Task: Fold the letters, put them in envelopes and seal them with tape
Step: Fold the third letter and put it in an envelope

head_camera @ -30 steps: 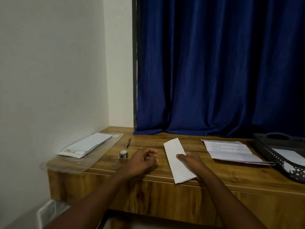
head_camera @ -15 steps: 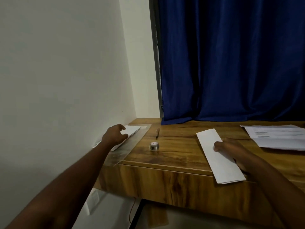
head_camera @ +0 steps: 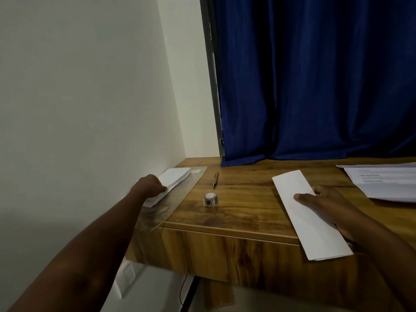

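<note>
A folded white letter (head_camera: pixel 301 206) lies lengthwise on the wooden desk (head_camera: pixel 243 208), its near end hanging over the front edge. My right hand (head_camera: pixel 324 201) rests on its right side with the thumb pressed on the paper. At the desk's far left corner a stack of white envelopes (head_camera: pixel 174 179) lies on a clear plastic sheet (head_camera: pixel 180 199). My left hand (head_camera: pixel 149 184) grips the near end of that stack, fingers curled on it. A small roll of tape (head_camera: pixel 210 199) stands between the two hands.
A pen (head_camera: pixel 215 179) lies behind the tape. Unfolded printed letters (head_camera: pixel 382 181) sit at the right edge. A blue curtain (head_camera: pixel 315 75) hangs behind the desk and a white wall (head_camera: pixel 85 97) bounds it on the left.
My left hand went from the desk's middle to the envelope stack and now grips it. The view turned left, so the black tray left the frame. My right hand stayed on the folded letter.
</note>
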The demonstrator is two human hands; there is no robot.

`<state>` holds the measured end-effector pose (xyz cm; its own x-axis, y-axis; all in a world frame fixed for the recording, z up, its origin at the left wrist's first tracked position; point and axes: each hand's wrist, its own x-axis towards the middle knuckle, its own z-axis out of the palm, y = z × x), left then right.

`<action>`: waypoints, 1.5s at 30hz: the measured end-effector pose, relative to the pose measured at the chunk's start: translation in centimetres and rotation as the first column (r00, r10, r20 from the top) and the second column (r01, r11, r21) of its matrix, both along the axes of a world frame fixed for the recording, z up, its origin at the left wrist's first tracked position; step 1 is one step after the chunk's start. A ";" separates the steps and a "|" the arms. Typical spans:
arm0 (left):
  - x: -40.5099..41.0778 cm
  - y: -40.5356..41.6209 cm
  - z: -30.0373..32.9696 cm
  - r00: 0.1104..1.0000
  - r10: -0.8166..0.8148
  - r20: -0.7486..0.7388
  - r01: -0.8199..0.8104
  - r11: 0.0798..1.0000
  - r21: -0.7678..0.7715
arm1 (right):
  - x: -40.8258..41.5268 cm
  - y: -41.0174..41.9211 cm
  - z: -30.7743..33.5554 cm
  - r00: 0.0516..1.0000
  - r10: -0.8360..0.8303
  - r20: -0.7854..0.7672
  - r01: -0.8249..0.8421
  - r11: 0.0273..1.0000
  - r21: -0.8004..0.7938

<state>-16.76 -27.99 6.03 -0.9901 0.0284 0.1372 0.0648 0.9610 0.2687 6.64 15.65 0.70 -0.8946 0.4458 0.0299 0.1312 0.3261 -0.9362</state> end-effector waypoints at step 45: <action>20.7 26.7 -3.6 0.817 -0.556 0.153 -0.093 0.136 0.986 | 6.1 1.7 2.4 0.997 -0.064 -0.050 0.051 0.974 -0.222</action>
<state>3.91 -1.26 2.44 -0.8895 0.4421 -0.1156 -0.1892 -0.1260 0.9738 12.72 17.32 3.07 -0.8670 0.4976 -0.0255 0.0890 0.1044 -0.9905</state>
